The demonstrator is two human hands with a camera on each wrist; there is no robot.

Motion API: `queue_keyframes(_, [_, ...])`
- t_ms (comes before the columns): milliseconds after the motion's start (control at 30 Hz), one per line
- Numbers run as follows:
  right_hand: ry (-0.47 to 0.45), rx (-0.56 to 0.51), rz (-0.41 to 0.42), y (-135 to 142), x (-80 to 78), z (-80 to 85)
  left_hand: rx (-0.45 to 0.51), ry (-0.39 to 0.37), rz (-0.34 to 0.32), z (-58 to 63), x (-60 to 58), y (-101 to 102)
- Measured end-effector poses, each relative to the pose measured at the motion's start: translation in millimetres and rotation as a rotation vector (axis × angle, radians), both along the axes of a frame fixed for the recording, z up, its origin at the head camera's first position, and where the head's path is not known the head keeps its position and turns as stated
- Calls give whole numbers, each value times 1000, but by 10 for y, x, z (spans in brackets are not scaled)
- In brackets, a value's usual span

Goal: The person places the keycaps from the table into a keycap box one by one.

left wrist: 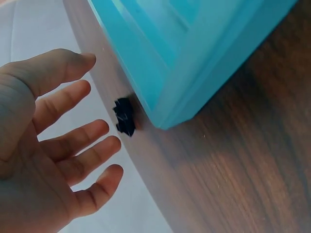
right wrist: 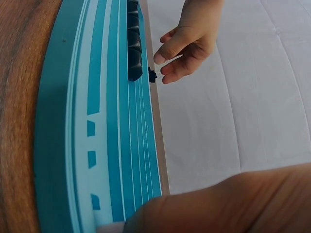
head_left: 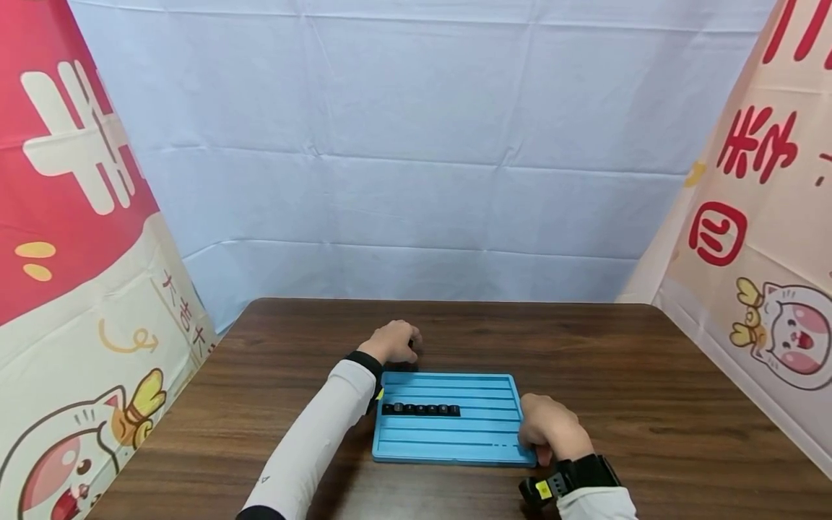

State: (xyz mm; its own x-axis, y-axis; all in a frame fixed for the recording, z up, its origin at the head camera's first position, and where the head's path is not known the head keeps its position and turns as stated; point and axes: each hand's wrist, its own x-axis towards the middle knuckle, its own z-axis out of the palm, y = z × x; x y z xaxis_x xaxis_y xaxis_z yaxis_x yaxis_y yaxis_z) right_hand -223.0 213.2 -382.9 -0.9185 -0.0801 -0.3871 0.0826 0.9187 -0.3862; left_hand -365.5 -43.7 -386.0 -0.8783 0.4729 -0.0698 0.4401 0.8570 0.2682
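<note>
A blue ridged tray (head_left: 448, 451) lies on the table with a row of black keycaps (head_left: 421, 409) along one groove at its left half. My left hand (head_left: 392, 341) reaches past the tray's far left corner. In the left wrist view its fingers (left wrist: 80, 145) are spread and loosely bent, with nothing between them. A small black clump (left wrist: 125, 116), looking like keycaps, lies on the table beyond the fingertips, close to the tray. My right hand (head_left: 552, 427) holds the tray's right edge near the front corner; its thumb side (right wrist: 194, 204) shows in the right wrist view, most fingers hidden.
The brown wooden table (head_left: 650, 375) extends around the tray on all sides. A pale cloth (head_left: 416, 180) hangs behind the far edge, and printed cloths hang at left (head_left: 97, 289) and right (head_left: 767, 238).
</note>
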Motion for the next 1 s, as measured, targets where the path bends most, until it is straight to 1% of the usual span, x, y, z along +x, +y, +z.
queue_keyframes(233, [1, 1, 5, -10, -5, 3, 5, -10, 22, -21, -89, -52])
queue_keyframes(467, [0, 3, 0, -7, 3, 10, 7, -39, 40, -19, -142, -80])
queue_keyframes(667, [-2, -1, 3, -13, 3, 11, 7, -63, 60, -90, -198, -116])
queue_keyframes(767, [-3, 5, -1, -18, 3, 8, 26, -76, 77, -114, -210, -126])
queue_keyframes(900, [-5, 5, -7, -13, 5, 11, 43, -83, 83, -105, -211, -130])
queue_keyframes(1000, [-3, -1, -9, -4, 3, 11, 35, -86, 86, -89, -207, -136])
